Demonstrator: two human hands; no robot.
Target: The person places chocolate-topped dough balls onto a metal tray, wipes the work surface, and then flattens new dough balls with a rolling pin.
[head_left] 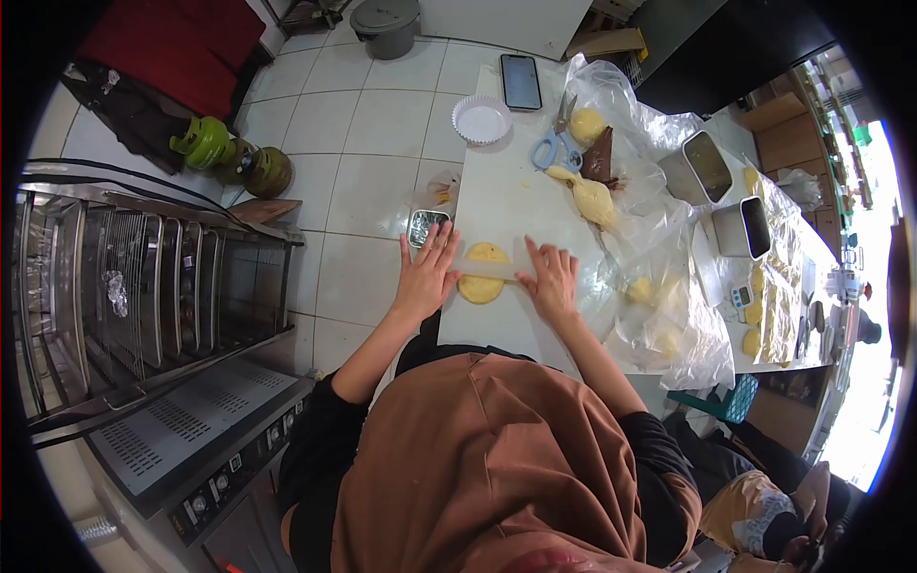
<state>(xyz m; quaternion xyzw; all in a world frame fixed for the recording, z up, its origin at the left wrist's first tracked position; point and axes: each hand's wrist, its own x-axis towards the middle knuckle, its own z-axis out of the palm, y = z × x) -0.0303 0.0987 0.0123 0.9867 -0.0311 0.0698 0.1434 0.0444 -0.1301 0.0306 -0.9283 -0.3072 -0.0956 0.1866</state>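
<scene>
free: bare table (497,205) between dough (478,288) and paper plate (481,119) | right: scissors (552,143), filled bags (590,196), crumpled plastic (669,306) block | left edge: small tin (426,226)

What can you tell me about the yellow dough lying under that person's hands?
The dough is a pale yellow, smooth, soft-looking piece pressed into a flat, roughly round disc. It lies on the white table, at the end nearest the person. A pale rolling pin lies across its middle, so part shows above the pin and part below. The left hand and right hand rest flat on the pin's ends, fingers spread, either side of the dough.
</scene>
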